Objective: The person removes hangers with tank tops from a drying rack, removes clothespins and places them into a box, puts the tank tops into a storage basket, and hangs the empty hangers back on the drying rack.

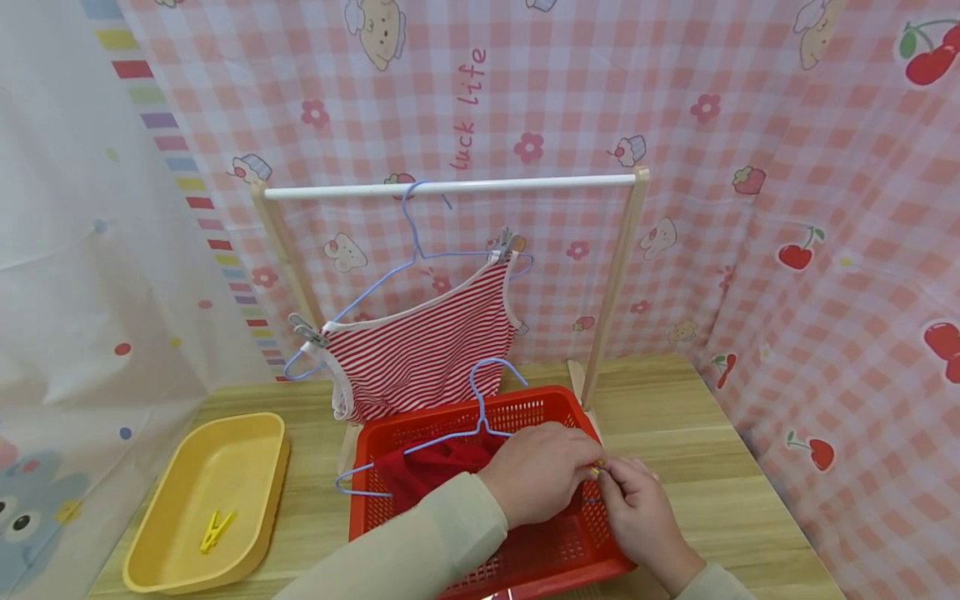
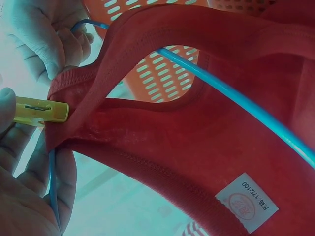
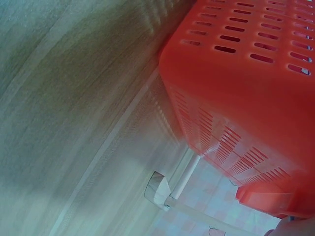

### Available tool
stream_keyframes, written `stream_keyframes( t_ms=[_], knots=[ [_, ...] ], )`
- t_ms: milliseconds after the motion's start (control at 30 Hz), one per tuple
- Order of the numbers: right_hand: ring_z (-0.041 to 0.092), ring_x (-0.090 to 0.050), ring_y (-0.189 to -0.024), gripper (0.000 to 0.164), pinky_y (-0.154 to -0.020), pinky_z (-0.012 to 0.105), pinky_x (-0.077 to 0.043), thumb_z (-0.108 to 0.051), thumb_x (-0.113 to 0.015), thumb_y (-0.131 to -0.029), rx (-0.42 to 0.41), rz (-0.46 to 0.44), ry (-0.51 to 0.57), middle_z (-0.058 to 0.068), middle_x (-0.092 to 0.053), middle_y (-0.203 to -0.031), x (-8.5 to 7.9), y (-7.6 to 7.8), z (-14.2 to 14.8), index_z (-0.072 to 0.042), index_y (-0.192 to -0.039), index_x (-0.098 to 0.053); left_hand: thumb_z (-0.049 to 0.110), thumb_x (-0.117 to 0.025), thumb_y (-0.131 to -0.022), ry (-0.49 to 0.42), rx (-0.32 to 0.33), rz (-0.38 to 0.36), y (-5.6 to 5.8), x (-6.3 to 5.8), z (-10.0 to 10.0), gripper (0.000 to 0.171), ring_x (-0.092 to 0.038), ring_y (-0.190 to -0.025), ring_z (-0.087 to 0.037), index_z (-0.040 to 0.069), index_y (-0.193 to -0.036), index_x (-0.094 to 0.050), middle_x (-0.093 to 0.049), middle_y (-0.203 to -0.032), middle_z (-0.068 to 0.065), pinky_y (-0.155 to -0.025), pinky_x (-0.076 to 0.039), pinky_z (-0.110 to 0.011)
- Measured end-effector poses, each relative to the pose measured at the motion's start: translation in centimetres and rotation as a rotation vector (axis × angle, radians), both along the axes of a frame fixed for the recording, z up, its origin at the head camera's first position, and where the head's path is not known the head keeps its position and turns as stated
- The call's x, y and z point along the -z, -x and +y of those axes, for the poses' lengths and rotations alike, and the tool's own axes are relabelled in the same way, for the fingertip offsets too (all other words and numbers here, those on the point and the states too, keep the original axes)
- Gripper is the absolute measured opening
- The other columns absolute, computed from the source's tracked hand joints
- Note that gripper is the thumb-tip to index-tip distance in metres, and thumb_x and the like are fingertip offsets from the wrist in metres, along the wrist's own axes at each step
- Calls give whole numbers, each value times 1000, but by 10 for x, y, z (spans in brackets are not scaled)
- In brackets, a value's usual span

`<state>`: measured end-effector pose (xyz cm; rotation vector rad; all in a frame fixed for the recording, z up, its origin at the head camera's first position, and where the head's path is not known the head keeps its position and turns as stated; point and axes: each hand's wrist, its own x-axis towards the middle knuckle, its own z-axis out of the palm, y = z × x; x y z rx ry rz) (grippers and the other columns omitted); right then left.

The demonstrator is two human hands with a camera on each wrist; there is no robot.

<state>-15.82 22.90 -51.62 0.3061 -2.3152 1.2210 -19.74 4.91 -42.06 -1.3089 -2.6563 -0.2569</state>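
My left hand [image 1: 540,471] pinches a yellow clothespin [image 2: 42,110] that grips the shoulder strap of a red tank top [image 2: 206,132]. My right hand [image 1: 641,512] is right beside it, fingers curled at the end of a blue clothes hanger [image 2: 236,98]. The hanger runs through the red top, and its hook [image 1: 480,383] points away from me. Both hands are over the right side of a red slotted basket [image 1: 555,575], where part of the red top hangs. Only a small bit of the right hand shows low in the right wrist view.
Behind the basket, a red-and-white striped top [image 1: 427,342] hangs by grey clips [image 1: 504,243] on another blue hanger [image 1: 375,285]. That hanger hooks over a white rail [image 1: 525,185]. To the left, a yellow tray [image 1: 273,425] holds another yellow clothespin [image 1: 216,531].
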Motion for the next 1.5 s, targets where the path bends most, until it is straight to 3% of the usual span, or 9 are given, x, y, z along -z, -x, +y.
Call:
stream_keyframes(
  t_ms=[300, 667, 1233, 1500],
  knots=[
    [5, -61, -88, 26, -81, 23, -37, 6, -67, -95, 4, -5, 4, -6, -76, -92, 0, -1, 0, -16, -97, -80, 27, -67, -102, -42, 7, -24, 1, 0, 0, 16, -71, -104, -8, 31, -114, -77, -75, -111, 17, -96, -56, -25],
    [6, -56, -81, 26, -78, 24, -34, 8, -67, -93, -3, 34, 5, -5, -71, -83, -2, 0, -3, -15, -83, -74, 30, -66, -103, -66, 10, -39, 0, -1, 1, 10, -71, -101, -9, 28, -107, -76, -75, -105, 15, -95, -56, -25],
    [4, -61, -90, 23, -80, 26, -38, 2, -67, -98, 13, -44, -8, -6, -78, -98, -3, -2, 0, -15, -105, -82, 29, -67, -103, -89, 23, -51, 1, -2, 1, 13, -70, -102, -8, 27, -114, -75, -75, -110, 15, -95, -56, -24],
    [5, -61, -90, 21, -78, 27, -38, 0, -69, -98, 26, -42, -17, -5, -79, -99, -5, -2, -1, -15, -105, -82, 28, -67, -103, -103, 29, -42, 1, -4, -1, 14, -71, -102, -8, 26, -114, -75, -75, -109, 15, -95, -56, -25]
  ],
)
